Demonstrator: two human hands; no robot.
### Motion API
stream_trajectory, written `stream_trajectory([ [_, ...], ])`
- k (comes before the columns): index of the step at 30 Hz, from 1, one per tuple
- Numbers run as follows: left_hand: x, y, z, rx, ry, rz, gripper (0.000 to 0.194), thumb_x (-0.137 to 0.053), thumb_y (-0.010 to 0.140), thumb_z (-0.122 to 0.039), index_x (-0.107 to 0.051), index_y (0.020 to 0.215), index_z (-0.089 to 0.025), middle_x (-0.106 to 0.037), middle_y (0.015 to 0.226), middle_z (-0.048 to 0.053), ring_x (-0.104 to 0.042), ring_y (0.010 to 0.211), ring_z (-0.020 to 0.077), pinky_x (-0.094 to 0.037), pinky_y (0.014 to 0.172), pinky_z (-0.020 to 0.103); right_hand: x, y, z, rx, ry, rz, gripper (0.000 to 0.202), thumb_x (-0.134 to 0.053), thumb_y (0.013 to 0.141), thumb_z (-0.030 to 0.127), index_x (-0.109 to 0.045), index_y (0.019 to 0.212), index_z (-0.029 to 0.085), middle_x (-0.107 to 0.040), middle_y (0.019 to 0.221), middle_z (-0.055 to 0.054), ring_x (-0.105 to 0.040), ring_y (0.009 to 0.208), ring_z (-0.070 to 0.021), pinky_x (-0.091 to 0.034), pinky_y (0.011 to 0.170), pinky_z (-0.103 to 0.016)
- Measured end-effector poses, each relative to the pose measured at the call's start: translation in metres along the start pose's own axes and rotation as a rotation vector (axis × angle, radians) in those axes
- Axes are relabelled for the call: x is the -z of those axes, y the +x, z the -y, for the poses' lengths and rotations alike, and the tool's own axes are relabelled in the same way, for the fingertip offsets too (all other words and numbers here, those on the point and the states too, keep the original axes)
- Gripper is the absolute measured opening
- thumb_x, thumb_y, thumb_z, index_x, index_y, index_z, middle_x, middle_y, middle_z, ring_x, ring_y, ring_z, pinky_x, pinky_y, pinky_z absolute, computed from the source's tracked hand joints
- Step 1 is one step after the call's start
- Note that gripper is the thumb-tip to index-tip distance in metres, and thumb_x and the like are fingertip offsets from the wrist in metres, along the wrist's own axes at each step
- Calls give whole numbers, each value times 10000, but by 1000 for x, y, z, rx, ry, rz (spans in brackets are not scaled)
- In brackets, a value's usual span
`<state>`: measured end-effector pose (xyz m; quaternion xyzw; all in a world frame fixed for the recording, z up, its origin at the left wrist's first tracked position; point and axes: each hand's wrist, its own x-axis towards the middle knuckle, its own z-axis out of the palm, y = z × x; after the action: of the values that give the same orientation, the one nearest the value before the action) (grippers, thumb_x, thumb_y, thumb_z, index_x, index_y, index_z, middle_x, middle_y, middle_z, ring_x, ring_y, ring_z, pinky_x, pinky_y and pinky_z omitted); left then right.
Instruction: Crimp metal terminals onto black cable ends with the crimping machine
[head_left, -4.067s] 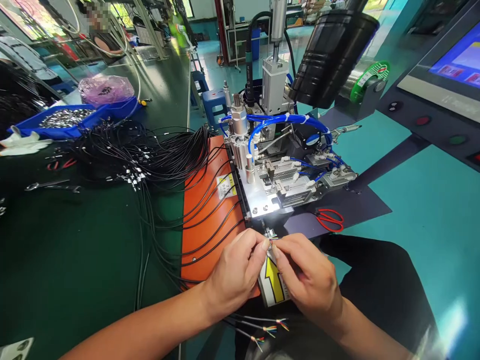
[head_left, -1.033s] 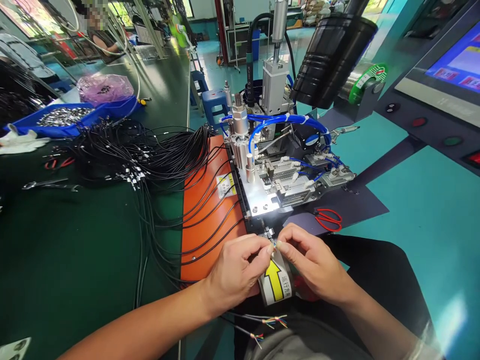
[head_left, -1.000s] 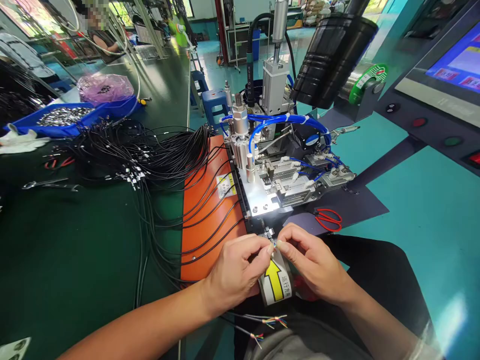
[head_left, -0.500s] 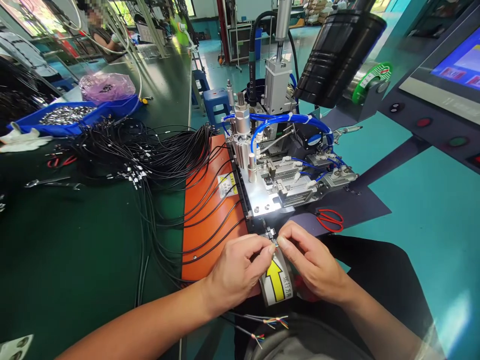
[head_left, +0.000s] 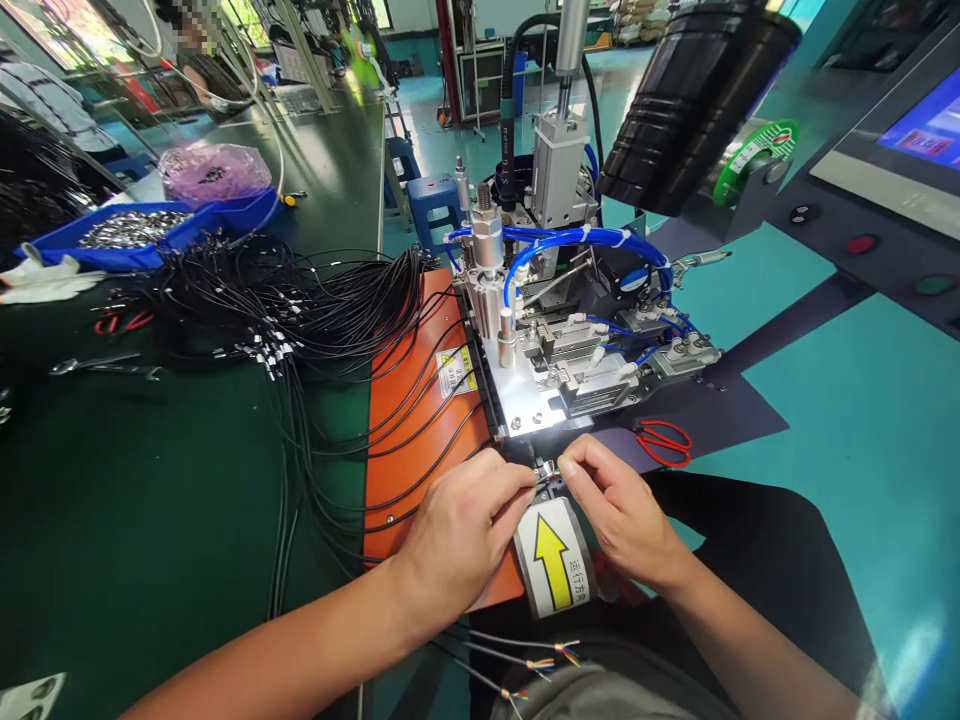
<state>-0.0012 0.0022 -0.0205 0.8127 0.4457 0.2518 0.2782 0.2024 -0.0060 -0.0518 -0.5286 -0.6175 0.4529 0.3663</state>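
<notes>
Pinching a dark cable end [head_left: 541, 482] between thumb and forefinger with the left hand [head_left: 454, 520], just by the small metal holder [head_left: 546, 466]. Pinching thin wires [head_left: 555, 476] at that same end with the right hand [head_left: 619, 515], thumb and forefinger pressed together; impossible to tell how many strands between the tips.

Best, by judgement, to grip the jacket close to the stripped part with the left and guide the strands gently with the right, without sharp bends or tugging. Better also to keep both thumbs low, for a clear view of the wires against the holder.

Note, just below the fingers, the drum with a yellow arrow [head_left: 553, 560]; avoid pressing on it. Mind the loose stripped ends [head_left: 536, 663] below the left forearm, fanned out and easy to snag with a sleeve or wrist.

See, along the right edge of the bench [head_left: 165, 520], an orange cover [head_left: 394, 478] with black cables across it. Leave slack in these. Find red-handled scissors [head_left: 646, 431] near the front edge of the dark base plate [head_left: 739, 410], right of the machine [head_left: 525, 385]. Well in from the bench's right edge, notice a wrench [head_left: 101, 367] and, beyond, a blue tray [head_left: 52, 245] of metal parts [head_left: 135, 229].
</notes>
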Motion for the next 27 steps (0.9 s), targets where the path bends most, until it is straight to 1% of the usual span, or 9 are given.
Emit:
stream_trajectory([
  [5, -8, -1, 9, -95, 69, -21, 215, -516, 967, -205, -666, 1120, -226, -592, 860, 28, -561, 788, 134, -461, 703, 249, -4, 4, -7, -32, -6, -18, 263, -434, 1026, 380, -490, 846, 196, -481, 808, 19, -439, 751, -115, -393, 694, -237],
  [11, -9, 0, 11, -93, 81, -34, 219, -517, 958, -173, -682, 1099, -201, -602, 881, 44, -572, 799, 142, -497, 721, 262, -9, 6, -11, -15, -37, -56, 245, -444, 1023, 362, -506, 852, 199, -497, 802, 21, -455, 742, -113, -392, 701, -235],
  [18, -10, 0, 9, -89, 90, -32, 231, -510, 962, -172, -684, 1110, -204, -625, 923, 56, -593, 837, 150, -523, 761, 279, -11, 7, -12, 5, -63, -86, 236, -443, 1022, 350, -518, 860, 195, -515, 810, 14, -477, 749, -116, -397, 708, -239],
  [27, -12, 0, 10, -108, 153, -45, 227, -501, 962, -177, -686, 1093, -185, -605, 872, 58, -585, 798, 164, -527, 710, 296, -12, 5, -13, 9, -73, -94, 232, -444, 1023, 338, -508, 850, 196, -511, 807, 18, -484, 751, -114, -396, 708, -241],
])
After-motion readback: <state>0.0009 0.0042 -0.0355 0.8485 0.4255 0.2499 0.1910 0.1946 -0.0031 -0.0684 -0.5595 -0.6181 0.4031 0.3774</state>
